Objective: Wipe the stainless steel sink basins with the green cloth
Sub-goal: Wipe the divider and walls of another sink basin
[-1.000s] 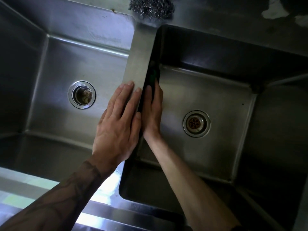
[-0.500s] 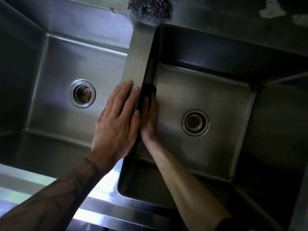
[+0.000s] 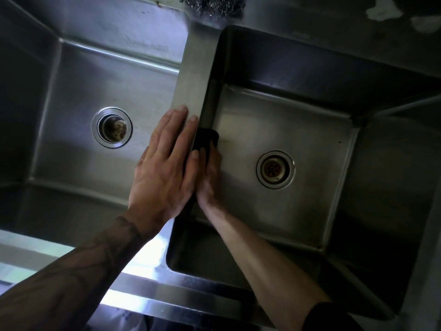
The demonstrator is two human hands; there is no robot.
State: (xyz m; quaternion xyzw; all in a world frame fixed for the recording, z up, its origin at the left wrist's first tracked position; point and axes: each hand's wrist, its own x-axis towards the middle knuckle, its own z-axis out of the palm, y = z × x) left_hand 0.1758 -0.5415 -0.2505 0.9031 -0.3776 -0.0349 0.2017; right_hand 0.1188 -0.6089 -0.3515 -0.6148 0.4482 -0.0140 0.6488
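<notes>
Two stainless steel basins lie below me: the left basin (image 3: pixel 78 96) and the right basin (image 3: pixel 315 130), split by a steel divider (image 3: pixel 194 75). My left hand (image 3: pixel 164 168) rests flat, fingers together, on the divider's top. My right hand (image 3: pixel 210 173) is inside the right basin, pressing the green cloth (image 3: pixel 206 138) against the divider's inner wall. The cloth looks almost black in the shadow and only its upper end shows past my fingers.
Each basin has a round drain, the left drain (image 3: pixel 111 127) and the right drain (image 3: pixel 275 169). A steel wool scourer (image 3: pixel 212 5) sits on the back ledge above the divider. The front rim (image 3: pixel 133 290) of the sink runs below my arms.
My right hand and the cloth have slid down the divider wall toward me. The left hand has stayed on the divider.
</notes>
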